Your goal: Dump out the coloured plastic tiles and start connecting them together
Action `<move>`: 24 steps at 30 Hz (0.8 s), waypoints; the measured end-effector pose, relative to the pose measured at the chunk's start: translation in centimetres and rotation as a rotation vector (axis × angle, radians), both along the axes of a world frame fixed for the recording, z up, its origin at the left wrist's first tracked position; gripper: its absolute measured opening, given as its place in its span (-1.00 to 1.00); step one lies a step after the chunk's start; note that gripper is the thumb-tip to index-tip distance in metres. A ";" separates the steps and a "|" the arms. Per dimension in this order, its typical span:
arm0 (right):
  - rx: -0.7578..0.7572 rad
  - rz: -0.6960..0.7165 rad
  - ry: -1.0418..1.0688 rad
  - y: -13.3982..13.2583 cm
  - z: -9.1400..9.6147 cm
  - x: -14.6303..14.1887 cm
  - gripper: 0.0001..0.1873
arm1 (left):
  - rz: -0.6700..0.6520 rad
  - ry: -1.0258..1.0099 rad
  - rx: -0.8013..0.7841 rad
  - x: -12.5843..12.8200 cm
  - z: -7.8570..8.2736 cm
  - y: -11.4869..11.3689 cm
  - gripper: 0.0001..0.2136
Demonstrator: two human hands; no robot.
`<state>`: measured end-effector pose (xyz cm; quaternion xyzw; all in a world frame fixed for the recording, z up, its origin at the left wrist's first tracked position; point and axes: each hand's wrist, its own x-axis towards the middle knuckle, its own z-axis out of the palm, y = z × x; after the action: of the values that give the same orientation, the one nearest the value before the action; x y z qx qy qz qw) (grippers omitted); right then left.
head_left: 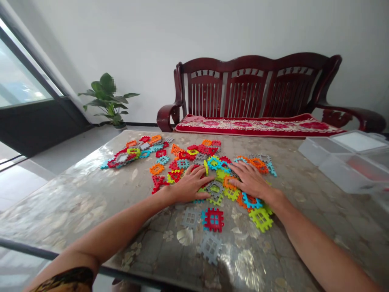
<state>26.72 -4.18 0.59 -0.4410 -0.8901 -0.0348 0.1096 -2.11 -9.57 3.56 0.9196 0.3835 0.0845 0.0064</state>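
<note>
Several flat plastic waffle-block tiles [212, 162] in red, orange, blue, green, yellow and grey lie scattered over the table [91, 202]. My left hand [191, 183] lies flat on the pile, fingers stretched out to the right over green and grey tiles. My right hand [251, 179] rests flat on tiles beside it, fingers spread and pointing left. Between the two hands lies a grey tile [214, 188]. A red tile [214, 220], a lime tile [261, 219] and two grey tiles [210, 245] lie nearer to me.
A clear plastic box with its lid [349, 160] stands at the table's right side. A dark wooden bench with a red cushion [258, 123] stands behind the table. A potted plant [109, 99] is by the window at the left.
</note>
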 end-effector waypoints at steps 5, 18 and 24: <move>0.081 -0.071 0.044 1.1 0.6 1.0 -0.48 | 0.048 -0.143 0.047 1.0 0.2 2.0 -0.66; -0.421 0.359 0.075 -6.9 6.9 -4.4 -0.43 | 0.029 -0.100 -0.260 -2.6 3.0 -6.7 -0.56; -0.470 0.392 0.026 -8.6 5.8 -6.1 -0.50 | 0.096 0.005 -0.343 -2.9 2.6 -7.6 -0.53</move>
<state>20.61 -12.80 6.43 -0.2744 -0.9405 0.1996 0.0203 -5.01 -17.22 6.21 0.8858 0.4359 0.0156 0.1584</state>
